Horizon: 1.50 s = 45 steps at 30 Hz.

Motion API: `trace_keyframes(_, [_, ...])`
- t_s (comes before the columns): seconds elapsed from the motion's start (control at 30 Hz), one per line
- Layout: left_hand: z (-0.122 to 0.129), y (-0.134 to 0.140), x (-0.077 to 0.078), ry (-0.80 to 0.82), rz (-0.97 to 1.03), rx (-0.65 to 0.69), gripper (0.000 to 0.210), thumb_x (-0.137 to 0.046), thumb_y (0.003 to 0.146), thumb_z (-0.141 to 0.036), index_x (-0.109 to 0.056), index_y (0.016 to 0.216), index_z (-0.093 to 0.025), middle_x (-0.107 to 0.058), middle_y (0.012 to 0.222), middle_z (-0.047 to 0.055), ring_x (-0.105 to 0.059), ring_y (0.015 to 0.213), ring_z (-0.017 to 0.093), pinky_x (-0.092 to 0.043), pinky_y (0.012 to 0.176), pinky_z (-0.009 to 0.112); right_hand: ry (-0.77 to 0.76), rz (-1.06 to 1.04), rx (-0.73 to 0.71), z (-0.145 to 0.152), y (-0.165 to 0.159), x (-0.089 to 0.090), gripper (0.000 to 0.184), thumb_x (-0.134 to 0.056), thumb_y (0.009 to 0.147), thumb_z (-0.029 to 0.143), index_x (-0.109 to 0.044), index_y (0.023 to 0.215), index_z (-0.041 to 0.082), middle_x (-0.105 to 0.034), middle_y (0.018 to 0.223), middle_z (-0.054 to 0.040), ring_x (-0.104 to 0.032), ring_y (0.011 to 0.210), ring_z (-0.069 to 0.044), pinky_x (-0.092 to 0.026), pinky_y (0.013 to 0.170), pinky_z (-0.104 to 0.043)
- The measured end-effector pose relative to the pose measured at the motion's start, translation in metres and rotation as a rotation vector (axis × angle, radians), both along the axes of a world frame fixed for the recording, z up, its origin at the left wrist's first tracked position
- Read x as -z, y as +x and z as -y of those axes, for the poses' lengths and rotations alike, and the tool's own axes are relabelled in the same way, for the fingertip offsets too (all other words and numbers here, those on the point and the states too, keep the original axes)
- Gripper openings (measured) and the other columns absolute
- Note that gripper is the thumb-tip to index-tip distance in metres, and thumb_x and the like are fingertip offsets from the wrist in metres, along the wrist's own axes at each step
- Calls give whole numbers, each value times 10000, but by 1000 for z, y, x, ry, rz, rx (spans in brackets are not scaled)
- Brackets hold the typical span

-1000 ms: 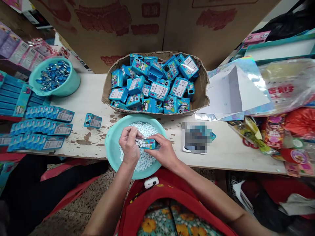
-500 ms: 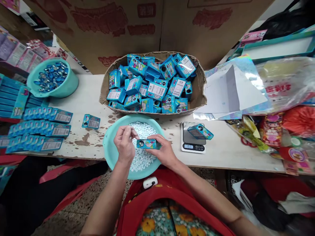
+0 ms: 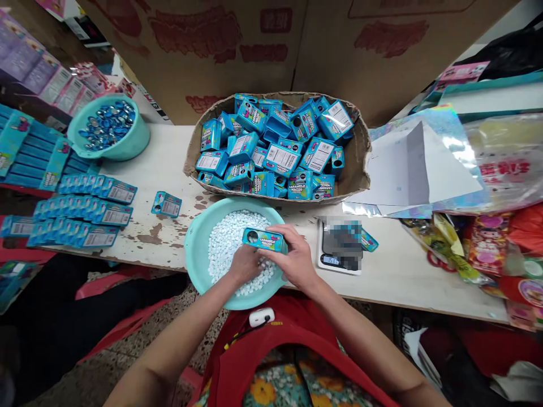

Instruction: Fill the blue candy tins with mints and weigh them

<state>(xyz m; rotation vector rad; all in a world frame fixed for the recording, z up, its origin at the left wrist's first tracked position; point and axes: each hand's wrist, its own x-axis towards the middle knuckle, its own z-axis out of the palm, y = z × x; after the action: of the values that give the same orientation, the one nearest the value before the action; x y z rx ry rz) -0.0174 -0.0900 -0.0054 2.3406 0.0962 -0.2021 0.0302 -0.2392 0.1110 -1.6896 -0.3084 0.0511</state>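
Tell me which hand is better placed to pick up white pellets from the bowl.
Probably the left: the left hand is down in the bowl at the white pellets, while the right hand is occupied, gripping a blue box above them.

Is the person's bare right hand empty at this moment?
No, the right hand grips a small blue printed box over the round turquoise basin of small white pellets.

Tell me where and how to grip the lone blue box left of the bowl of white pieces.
Come from above and pinch the box across its long sides, probably near the middle: it lies lengthwise, roughly left to right, apart from the bowl and the box rows.
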Motion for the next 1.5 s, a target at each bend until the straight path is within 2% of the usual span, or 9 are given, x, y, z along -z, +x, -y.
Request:
trace_keyframes(0.13, [-35,0,-5,-147,-8,-278,157,-683,646,-345,-595,668,-218,-601,686,32,-576,726,222,-436,654,302,-83,-32,-29,-6,-1,17,299,-753,744,302,-644,1012,232,-632,1018,-61,-602,970,-226,-490,872,-372])
trace_keyframes(0.23, [-42,5,-24,-280,-12,-452,267,-623,716,-456,-570,731,-194,-553,621,-8,-526,574,157,-410,552,254,-120,-51,-28,-7,-3,28,304,-760,735,285,-640,1007,226,-627,1005,-60,-601,966,-225,-489,869,-369])
trace_keyframes(0.33, [-34,12,-56,-631,23,-644,278,-606,767,-453,-522,813,-192,-528,625,-33,-461,467,102,-358,458,213,-145,-53,-50,-11,-7,38,312,-757,739,264,-632,1020,220,-615,1010,-63,-592,974,-226,-487,863,-366])
trace_keyframes(0.43, [-23,21,-86,-1048,147,-738,223,-654,755,-344,-503,815,-191,-554,702,-20,-518,527,99,-404,492,212,-202,-48,-74,-20,-10,45,307,-752,738,232,-629,1019,214,-614,995,-63,-586,962,-234,-485,849,-378])
trace_keyframes(0.53, [-15,30,-100,-1181,246,-759,179,-640,760,-297,-509,808,-184,-558,719,-14,-586,625,124,-482,604,251,-252,-36,-92,-28,-13,44,318,-758,724,204,-631,1014,209,-619,982,-62,-584,947,-238,-483,843,-381])
trace_keyframes(0.77, [-11,40,-105,-1138,305,-850,234,-661,751,-316,-474,817,-191,-538,694,-32,-583,592,123,-501,588,267,-292,-14,-109,-30,-12,27,314,-768,711,207,-635,994,229,-635,956,-51,-593,930,-239,-485,816,-368])
trace_keyframes(1.0, [-9,40,-108,-1126,259,-813,232,-655,766,-322,-476,856,-205,-520,700,-47,-534,555,83,-489,605,244,-283,-21,-99,-24,-13,28,331,-785,699,222,-639,997,228,-634,949,-45,-601,921,-231,-485,809,-355])
trace_keyframes(1.17, [-2,42,-109,-1078,258,-814,226,-673,755,-290,-505,871,-193,-506,623,-50,-512,548,92,-464,574,228,-317,-17,-96,-18,-13,26,327,-785,700,235,-641,993,224,-636,932,-42,-602,910,-232,-485,798,-347])
trace_keyframes(1.5, [8,42,-114,-1059,312,-744,197,-664,758,-268,-521,864,-184,-530,693,-39,-533,538,87,-457,563,230,-295,-25,-78,-11,-16,23,332,-786,686,215,-644,986,227,-639,942,-42,-605,917,-234,-490,806,-352])
